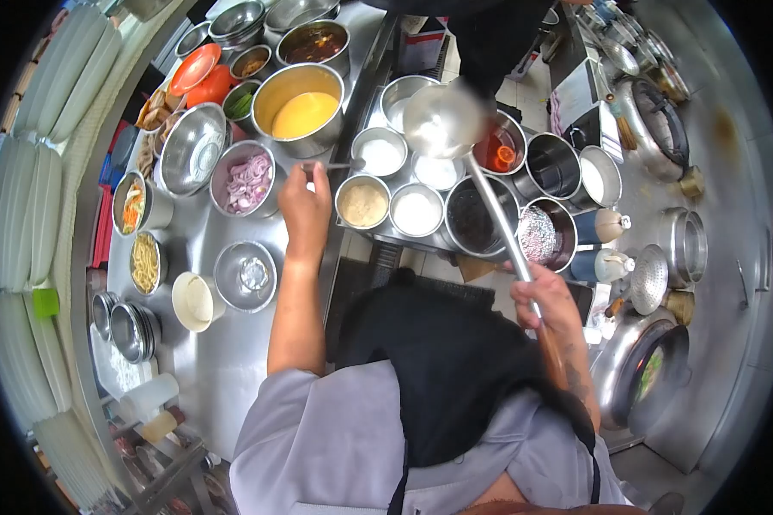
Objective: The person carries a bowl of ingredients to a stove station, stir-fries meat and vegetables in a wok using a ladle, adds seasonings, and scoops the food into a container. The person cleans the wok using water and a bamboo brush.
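My left hand (305, 206) is closed around the end of a thin metal spoon (342, 165). The spoon's far end reaches the near rim of a metal pot of white powder (382, 149). In my right hand (548, 300) is the long handle of a ladle (500, 210), wooden at its lower end. Its round bowl (442, 120), blurred, hangs above the cluster of seasoning pots. Below and beside it are a tan powder pot (362, 202), another white powder pot (416, 211), a dark liquid pot (479, 215) and a red liquid pot (500, 146).
On the left steel counter stand a pot of yellow liquid (305, 116), sliced red onions (247, 182), noodles (145, 263) and a metal bowl (246, 276). To the right are squeeze bottles (601, 264), a perforated skimmer (650, 276) and a wok with food (651, 373). Another person (489, 43) stands opposite.
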Motion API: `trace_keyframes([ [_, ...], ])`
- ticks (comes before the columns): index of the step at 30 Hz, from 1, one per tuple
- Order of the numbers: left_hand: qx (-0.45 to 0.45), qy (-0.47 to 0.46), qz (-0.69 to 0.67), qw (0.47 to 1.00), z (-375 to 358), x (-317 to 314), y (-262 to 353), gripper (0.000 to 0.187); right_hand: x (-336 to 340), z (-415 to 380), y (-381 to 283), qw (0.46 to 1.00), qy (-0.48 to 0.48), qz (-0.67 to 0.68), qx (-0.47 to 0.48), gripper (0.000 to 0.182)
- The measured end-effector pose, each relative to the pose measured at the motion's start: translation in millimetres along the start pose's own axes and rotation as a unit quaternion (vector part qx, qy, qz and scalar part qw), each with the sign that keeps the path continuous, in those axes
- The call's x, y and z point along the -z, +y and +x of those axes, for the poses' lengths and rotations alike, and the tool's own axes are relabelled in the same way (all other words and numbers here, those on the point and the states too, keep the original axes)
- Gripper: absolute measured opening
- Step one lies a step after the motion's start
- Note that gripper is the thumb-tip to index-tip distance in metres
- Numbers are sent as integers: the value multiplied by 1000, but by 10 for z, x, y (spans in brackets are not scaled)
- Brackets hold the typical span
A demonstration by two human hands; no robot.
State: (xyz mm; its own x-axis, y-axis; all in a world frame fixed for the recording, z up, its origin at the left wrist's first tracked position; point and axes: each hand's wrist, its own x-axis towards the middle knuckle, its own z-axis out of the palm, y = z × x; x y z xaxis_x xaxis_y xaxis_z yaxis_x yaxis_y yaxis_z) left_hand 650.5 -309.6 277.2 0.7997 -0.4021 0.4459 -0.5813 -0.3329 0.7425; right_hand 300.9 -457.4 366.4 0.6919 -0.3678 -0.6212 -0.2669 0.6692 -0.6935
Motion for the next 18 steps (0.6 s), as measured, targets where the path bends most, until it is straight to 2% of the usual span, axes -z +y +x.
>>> trace_keyframes([
  [6, -11, -40, 33, 999, -493, -282, -274, 8, 76, -61, -79, 999, 34, -20, 37, 39],
  [8, -93, -51, 49, 993, -527, -418, -368, 7, 64, -73, -82, 997, 35, -43, 47, 40],
  [11, -96, -85, 42, 991, -532, -467, -373, 7, 38, -130, -98, 996, 31, -74, 42, 41],
  [15, -110, -50, 63, 991, -497, -435, -329, 6, 15, -201, -95, 996, 35, -65, 40, 41],
  [17, -104, -61, 53, 991, -523, -478, -436, 7, 1, -215, -90, 997, 33, -56, 49, 42],
  [18, -42, -84, 29, 995, -529, -496, -443, 8, 0, -221, -96, 997, 33, -56, 50, 42],
])
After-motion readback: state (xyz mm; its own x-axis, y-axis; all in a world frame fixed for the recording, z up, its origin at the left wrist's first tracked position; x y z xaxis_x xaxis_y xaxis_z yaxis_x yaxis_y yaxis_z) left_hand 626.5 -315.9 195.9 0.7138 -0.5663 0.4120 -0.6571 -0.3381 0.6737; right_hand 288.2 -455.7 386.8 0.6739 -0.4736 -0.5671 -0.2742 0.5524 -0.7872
